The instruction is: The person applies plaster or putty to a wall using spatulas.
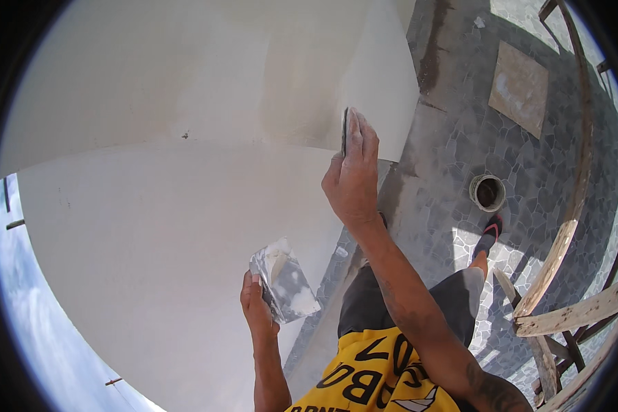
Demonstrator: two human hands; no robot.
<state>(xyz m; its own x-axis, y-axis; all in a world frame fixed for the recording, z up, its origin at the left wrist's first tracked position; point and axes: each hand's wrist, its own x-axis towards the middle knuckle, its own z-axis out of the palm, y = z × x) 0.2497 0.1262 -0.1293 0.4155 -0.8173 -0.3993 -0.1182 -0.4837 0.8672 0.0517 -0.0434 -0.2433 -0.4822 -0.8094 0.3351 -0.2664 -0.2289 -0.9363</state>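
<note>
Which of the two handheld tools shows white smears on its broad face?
The squarish grey plate in the left hand: white smears mark its face. The thin dark tool in the right hand appears nearly edge-on, broad face not visible.

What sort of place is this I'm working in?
Probably an outdoor building or renovation site: there's a pale, patchy wall, rough timber framing, and a bucket standing on the stone-patterned paving.

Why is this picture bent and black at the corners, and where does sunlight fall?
In the head view, the fisheye lens bows the wooden rail and blackens the corners; there too, sunlight patches the stone paving, the bucket in shade.
</note>
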